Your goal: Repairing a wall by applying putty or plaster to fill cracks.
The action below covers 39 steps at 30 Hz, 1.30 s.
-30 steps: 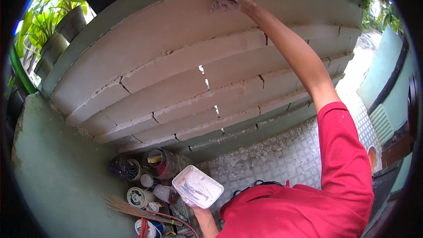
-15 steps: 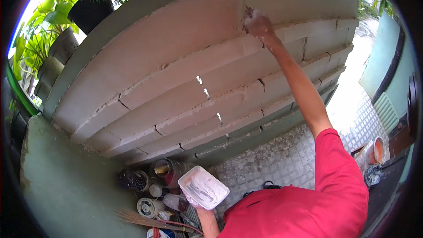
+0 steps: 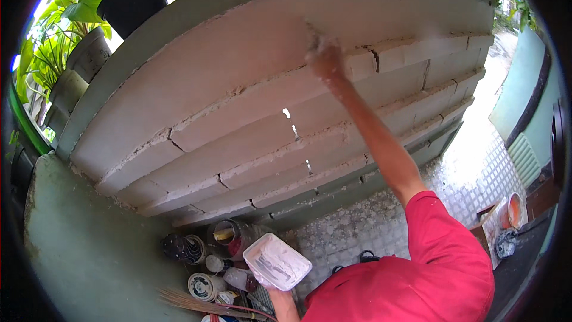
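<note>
The person in the red shirt [image 3: 393, 289] is, as far as I can judge from here, in the middle of a spreading stroke — the right hand [image 3: 326, 59] is up at the pale wall [image 3: 196, 77], just above the topmost rough block edge. Its grip looks curled around a small blurred tool [image 3: 311, 37], which juts past the knuckles toward the wall; whether its edge actually touches, I can't tell. Low down, well apart from that hand, the left grip [image 3: 269, 285] clasps a white tub [image 3: 291, 248] from below, tipped so its pinkish paste [image 3: 275, 260] shows, thin and streaked in places. The next move seems to call for steady, flat pressure along the surface — and the tub held level enough for the tool to reach in for more.
</note>
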Tool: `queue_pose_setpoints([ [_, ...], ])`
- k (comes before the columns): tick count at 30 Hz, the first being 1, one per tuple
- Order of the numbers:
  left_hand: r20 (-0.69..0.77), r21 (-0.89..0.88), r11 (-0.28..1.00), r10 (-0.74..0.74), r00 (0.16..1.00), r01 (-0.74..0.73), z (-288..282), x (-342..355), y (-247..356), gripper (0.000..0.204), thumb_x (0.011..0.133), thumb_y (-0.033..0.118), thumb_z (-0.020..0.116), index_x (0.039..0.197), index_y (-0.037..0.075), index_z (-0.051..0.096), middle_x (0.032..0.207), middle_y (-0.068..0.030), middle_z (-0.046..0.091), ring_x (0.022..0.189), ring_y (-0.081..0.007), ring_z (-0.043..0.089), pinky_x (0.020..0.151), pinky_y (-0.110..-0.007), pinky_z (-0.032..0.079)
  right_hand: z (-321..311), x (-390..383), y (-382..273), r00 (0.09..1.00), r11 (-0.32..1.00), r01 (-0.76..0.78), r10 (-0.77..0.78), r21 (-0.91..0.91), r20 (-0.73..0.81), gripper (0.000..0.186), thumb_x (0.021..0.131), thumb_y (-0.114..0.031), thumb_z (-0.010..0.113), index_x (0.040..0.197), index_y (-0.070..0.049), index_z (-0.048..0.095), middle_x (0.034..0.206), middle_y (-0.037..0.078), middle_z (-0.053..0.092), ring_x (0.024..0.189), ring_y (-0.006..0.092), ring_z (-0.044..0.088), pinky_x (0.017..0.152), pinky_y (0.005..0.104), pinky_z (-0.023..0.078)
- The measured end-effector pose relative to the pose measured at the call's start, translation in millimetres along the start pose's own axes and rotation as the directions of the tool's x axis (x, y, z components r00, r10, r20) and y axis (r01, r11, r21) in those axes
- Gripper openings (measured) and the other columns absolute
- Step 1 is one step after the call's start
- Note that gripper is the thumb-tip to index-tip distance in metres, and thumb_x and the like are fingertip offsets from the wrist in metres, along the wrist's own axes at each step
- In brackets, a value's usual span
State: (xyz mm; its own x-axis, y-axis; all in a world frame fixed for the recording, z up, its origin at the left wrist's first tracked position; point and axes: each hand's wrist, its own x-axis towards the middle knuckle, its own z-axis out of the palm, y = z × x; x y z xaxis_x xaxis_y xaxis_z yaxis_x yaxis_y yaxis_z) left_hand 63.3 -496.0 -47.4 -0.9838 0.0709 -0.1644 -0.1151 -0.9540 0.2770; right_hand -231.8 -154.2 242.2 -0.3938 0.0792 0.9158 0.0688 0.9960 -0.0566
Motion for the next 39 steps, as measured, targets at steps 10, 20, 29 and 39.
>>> queue_pose_setpoints([
  [10,0.098,0.04,0.998,-0.048,0.994,0.044,-14,11,15,0.063,0.087,0.056,0.039,0.133,0.013,0.041,0.131,-0.0109,0.048,0.111,-0.0354,0.053,0.091,-0.055,0.045,-13,5,-10,0.977,0.892,-0.205,0.212,0.402,0.027,0.022,0.082,-0.019,0.054,0.088,-0.001,0.064,0.074,0.023,0.062,0.071,0.0406,0.06,0.061,0.0454,0.048],
  [20,0.075,0.065,0.998,0.007,0.997,-0.012,-17,10,11,0.066,0.086,0.06,0.039,0.134,0.015,0.04,0.133,-0.0108,0.046,0.114,-0.037,0.051,0.092,-0.058,0.042,-5,52,28,0.828,0.783,-0.533,0.56,0.321,0.009,0.033,0.079,-0.029,0.056,0.097,-0.003,0.065,0.086,0.022,0.064,0.083,0.0401,0.061,0.073,0.0459,0.049],
  [29,0.056,0.066,0.998,-0.008,0.998,0.004,12,7,4,0.063,0.086,0.054,0.042,0.132,0.012,0.042,0.128,-0.0118,0.05,0.106,-0.0348,0.056,0.088,-0.053,0.048,1,15,-70,0.967,0.884,0.098,0.023,0.457,-0.252,0.021,0.085,-0.022,0.05,0.083,-0.005,0.062,0.078,0.022,0.062,0.072,0.0402,0.06,0.062,0.0492,0.049],
  [39,0.083,0.067,0.998,0.001,0.997,-0.006,9,-11,5,0.065,0.085,0.054,0.042,0.134,0.012,0.039,0.131,-0.012,0.048,0.11,-0.0344,0.054,0.089,-0.053,0.047,-19,72,70,0.816,0.646,-0.561,0.538,0.517,0.212,0.029,0.075,-0.016,0.055,0.097,0.0,0.062,0.094,0.022,0.063,0.089,0.033,0.062,0.075,0.0409,0.049],
])
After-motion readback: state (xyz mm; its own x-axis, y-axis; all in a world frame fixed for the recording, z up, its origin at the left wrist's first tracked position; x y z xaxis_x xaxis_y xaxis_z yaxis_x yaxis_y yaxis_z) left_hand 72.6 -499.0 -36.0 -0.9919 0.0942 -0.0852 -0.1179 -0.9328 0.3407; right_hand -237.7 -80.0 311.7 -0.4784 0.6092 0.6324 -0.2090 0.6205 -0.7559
